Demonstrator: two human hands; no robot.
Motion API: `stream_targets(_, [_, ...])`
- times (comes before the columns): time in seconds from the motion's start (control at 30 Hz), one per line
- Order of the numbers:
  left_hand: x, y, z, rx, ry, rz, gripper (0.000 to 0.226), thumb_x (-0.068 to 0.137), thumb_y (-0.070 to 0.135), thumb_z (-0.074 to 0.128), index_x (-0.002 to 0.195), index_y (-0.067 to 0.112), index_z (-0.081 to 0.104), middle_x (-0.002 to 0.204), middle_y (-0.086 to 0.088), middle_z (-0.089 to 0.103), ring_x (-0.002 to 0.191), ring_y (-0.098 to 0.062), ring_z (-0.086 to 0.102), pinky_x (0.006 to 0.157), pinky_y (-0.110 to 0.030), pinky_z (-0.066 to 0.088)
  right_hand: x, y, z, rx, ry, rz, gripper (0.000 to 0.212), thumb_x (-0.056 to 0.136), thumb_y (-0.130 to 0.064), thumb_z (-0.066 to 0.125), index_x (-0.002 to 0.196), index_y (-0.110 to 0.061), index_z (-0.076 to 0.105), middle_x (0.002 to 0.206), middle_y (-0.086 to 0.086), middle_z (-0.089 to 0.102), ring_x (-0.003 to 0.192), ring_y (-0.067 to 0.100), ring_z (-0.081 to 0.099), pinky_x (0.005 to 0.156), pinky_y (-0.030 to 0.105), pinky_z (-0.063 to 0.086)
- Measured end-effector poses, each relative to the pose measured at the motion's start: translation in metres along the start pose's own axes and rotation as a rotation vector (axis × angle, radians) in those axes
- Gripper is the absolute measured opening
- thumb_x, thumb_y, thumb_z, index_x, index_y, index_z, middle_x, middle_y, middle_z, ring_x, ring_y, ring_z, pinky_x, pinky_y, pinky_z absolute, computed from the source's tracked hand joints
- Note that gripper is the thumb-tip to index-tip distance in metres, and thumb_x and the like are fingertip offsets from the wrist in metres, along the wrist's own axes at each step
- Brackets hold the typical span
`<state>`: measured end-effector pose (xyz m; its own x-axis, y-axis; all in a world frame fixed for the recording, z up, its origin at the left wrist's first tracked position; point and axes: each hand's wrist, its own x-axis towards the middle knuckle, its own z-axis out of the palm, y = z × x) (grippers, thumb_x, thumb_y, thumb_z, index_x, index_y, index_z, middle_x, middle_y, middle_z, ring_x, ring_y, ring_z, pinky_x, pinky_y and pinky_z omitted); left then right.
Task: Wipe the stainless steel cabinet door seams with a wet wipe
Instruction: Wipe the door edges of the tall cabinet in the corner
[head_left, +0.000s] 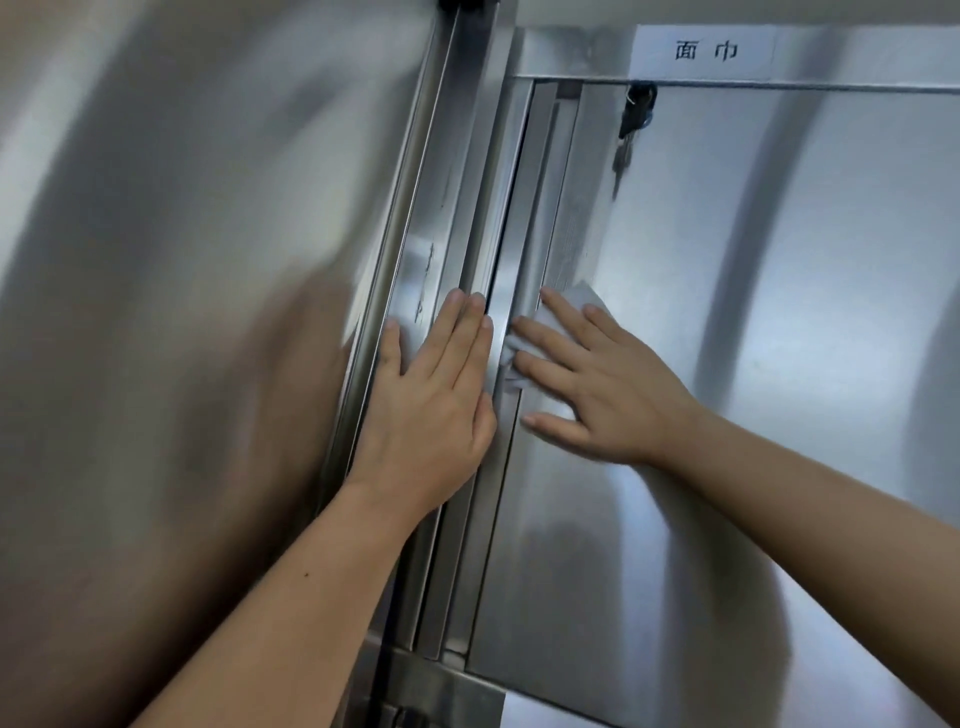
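"Wet wipe, white and crumpled (574, 299): where does it lie?"

"Just right of the dark vertical door seam (506, 234), pinned against the brushed stainless steel cabinet door (727, 389) under the right hand (608, 384). That grip is released, with fingers spread and straight, pressing the cloth rather than curling round it."

"And the left hand (431, 395)?"

"Just left of the seam, likewise flat and released, resting on the ridged steel frame strip (415, 270). Its fingertips touch the edge of the gap."

"What could go wrong?"

"I'd say the wipe could bunch or slide out, since only flat pressure holds it. A corner could snag in the seam and tear. Fingertips on both sides sit right at thin sheet-metal edges, so a fast stroke might nick them. If the door shifts under the push, the gap could pinch them."

"Room to move?"

"Down the seam the run looks free to the door's lower corner (483, 665). Right of the seam the door is broad and flat. Left of it the ridges step, so the cloth must be tucked in. Up the seam, a small bunch of dark keys (635, 114) hangs near its right side, and a long upward stroke could knock them. Beyond that is a white paper label with black characters (701, 51)."
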<state>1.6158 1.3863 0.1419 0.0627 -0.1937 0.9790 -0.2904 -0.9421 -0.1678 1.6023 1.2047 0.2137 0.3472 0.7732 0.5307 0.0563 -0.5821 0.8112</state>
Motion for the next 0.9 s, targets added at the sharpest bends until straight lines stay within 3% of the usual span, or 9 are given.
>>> stream_targets(0.13, [0.003, -0.003, 0.002, -0.004, 0.071, 0.011, 0.057, 0.085, 0.025, 0.034, 0.136, 0.001, 0.043, 0.147, -0.012, 0.034, 0.136, -0.027, 0.030, 0.104, -0.058, 0.026, 0.021, 0.026, -0.008, -0.008, 0.016, 0.074, 0.064, 0.090, -0.055, 0.029, 0.132, -0.013, 0.052, 0.144, 0.008, 0.042, 0.140, 0.035, 0.020, 0.108, 0.046, 0.024])
stream_targets(0.3, [0.002, -0.006, 0.003, 0.003, 0.096, -0.015, 0.059, 0.084, 0.025, 0.041, 0.137, -0.001, 0.039, 0.148, -0.014, 0.029, 0.136, -0.030, 0.028, 0.103, -0.059, 0.027, 0.045, 0.052, -0.012, -0.025, 0.063, 0.141, 0.054, 0.091, -0.050, 0.047, 0.128, -0.011, 0.054, 0.146, 0.006, 0.039, 0.142, 0.033, 0.017, 0.109, 0.045, 0.020])
stream_targets(0.67, [0.000, -0.009, 0.004, -0.027, 0.129, -0.029, 0.057, 0.083, 0.021, 0.036, 0.135, -0.002, 0.043, 0.147, -0.015, 0.032, 0.134, -0.032, 0.031, 0.099, -0.062, 0.031, 0.049, 0.015, -0.008, -0.039, 0.034, 0.425, 0.064, 0.092, -0.051, 0.031, 0.139, -0.009, 0.039, 0.156, 0.010, 0.013, 0.143, 0.036, 0.005, 0.111, 0.047, 0.012])
stream_targets(0.77, [-0.002, -0.010, 0.005, -0.034, 0.144, -0.034, 0.058, 0.081, 0.021, 0.037, 0.134, -0.002, 0.044, 0.146, -0.015, 0.034, 0.133, -0.032, 0.033, 0.098, -0.062, 0.033, 0.067, 0.025, -0.006, -0.052, 0.041, 0.528, 0.061, 0.095, -0.044, 0.028, 0.146, -0.011, 0.024, 0.157, 0.009, -0.002, 0.143, 0.033, -0.006, 0.112, 0.044, 0.003])
stream_targets(0.9, [-0.004, -0.010, 0.006, -0.055, 0.158, -0.044, 0.058, 0.080, 0.021, 0.038, 0.133, -0.001, 0.045, 0.145, -0.014, 0.035, 0.133, -0.031, 0.033, 0.096, -0.062, 0.035, 0.093, 0.041, -0.011, -0.043, 0.093, 0.639, 0.056, 0.096, -0.036, 0.027, 0.146, -0.010, 0.023, 0.156, 0.015, -0.004, 0.143, 0.034, -0.006, 0.113, 0.044, 0.001])
